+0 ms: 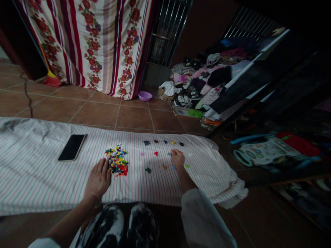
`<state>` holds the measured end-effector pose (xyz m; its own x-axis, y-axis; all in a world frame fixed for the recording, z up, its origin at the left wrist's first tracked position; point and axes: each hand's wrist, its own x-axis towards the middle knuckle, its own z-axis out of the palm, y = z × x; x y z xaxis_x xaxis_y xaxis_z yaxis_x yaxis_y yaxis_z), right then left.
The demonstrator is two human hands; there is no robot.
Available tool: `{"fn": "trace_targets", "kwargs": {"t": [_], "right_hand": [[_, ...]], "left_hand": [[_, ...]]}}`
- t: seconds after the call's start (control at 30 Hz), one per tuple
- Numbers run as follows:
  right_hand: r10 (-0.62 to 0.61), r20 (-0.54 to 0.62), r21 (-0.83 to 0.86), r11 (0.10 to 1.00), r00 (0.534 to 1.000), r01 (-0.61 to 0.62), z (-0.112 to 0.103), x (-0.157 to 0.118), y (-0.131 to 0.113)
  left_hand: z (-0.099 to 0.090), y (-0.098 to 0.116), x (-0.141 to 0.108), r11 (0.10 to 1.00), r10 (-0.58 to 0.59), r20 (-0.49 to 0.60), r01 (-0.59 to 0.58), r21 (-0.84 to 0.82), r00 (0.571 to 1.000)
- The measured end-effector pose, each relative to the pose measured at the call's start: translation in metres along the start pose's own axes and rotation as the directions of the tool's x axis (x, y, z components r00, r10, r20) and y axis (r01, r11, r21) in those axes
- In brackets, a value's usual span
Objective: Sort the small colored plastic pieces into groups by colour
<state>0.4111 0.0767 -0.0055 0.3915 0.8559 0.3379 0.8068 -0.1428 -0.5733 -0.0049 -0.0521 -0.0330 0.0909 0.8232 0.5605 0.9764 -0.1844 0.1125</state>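
Observation:
A mixed heap of small colourful pieces [118, 161], too small to name exactly, lies on the striped cloth [134, 189]. Flat on the cloth at the heap's left edge rests my left hand [98, 177], fingers stretched out. My right hand [178, 157] is closed in a pinch beside a small grey pile [169, 153]; whatever it may hold is hidden. Several little single-colour piles sit around it, among them a red pile [156, 153], a pink pile [141, 154], a dark green pile [148, 170], a tan pile [164, 166] and a yellow pile [173, 142].
A dark-screened phone [72, 147] lies left of the heap. Beyond the cloth are a tiled floor [100, 108], a purple basin [145, 96], a floral curtain [103, 48] and a large pile of clothes [207, 75]. My knees [126, 224] are at the near edge.

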Motion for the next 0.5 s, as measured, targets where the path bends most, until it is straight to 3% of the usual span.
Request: {"fn": "trace_targets", "kwargs": {"t": [0.13,0.5], "right_hand": [[-0.017,0.086,-0.033,0.999,0.996,0.02,0.0029,0.0017,-0.0009],[-0.024,0.157,-0.048,0.998,0.987,0.032,0.0013,-0.0004,-0.0009]], "left_hand": [[0.0019,-0.0006,-0.0009,1.0,-0.011,0.015,0.012,-0.028,1.0],[-0.0003,0.0007,-0.0001,1.0,0.001,0.0,-0.001,-0.03,1.0]]}}
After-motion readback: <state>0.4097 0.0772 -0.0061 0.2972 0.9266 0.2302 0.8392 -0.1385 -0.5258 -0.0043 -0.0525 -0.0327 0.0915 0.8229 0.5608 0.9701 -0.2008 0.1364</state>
